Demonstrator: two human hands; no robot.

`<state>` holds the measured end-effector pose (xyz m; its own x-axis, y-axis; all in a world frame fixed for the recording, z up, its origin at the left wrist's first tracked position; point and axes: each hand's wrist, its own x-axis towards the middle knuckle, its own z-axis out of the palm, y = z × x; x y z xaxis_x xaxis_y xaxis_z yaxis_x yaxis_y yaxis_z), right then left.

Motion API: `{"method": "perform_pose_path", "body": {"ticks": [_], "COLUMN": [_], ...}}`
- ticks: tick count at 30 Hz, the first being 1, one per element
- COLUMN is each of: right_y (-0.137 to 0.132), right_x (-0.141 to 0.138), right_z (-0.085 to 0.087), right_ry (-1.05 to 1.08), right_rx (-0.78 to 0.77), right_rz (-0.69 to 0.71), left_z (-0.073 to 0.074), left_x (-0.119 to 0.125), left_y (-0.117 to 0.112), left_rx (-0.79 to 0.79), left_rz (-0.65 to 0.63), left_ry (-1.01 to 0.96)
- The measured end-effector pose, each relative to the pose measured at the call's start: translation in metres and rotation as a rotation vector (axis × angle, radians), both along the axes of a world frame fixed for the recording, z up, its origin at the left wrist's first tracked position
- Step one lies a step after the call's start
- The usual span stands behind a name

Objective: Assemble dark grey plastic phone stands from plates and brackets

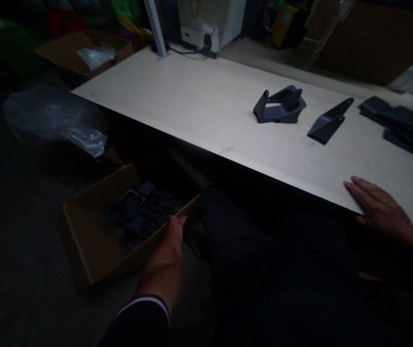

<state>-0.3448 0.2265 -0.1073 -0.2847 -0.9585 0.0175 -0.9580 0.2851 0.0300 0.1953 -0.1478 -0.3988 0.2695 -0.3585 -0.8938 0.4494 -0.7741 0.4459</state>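
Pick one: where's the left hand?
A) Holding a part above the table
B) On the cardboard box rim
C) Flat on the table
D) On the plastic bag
B. The left hand has its fingers curled over the rim of the cardboard box, beside the dark parts inside.

The tabletop [192, 111] is off-white with faint grey scuffs; the angled brackets [279, 106] at centre right are matt slate blue, like the pieces [137, 212] in the plain tan cardboard box [83, 231] at lower left; the dark sleeve cuff [144, 301] at bottom centre has white and maroon stripes; a green bag [7, 29] and a red bag [63, 21] sit upper left; a white machine housing [210, 19] stands top centre.
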Motion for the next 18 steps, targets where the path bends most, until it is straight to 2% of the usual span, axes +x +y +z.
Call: {"method": "perform_pose_path", "body": {"ticks": [6,11,15,18], "right_y": [-0.006,-0.002,0.0,0.001], "right_x": [0.013,0.01,0.001,-0.005], "right_z": [0.008,0.003,-0.001,-0.004], "right_ry": [-0.025,0.004,0.004,0.01], "right_rx": [0.061,0.043,0.03,0.04], "right_rz": [-0.105,-0.057,0.012,0.028], "left_z": [0.001,0.012,0.026,0.047], "left_x": [-0.018,-0.027,-0.032,-0.039], "left_y": [-0.005,-0.005,-0.004,0.004], "left_rx": [0.086,0.119,0.147,0.198], "left_rz": [-0.081,-0.144,-0.068,0.035], "left_ry": [-0.208,-0.324,-0.4,-0.482]}}
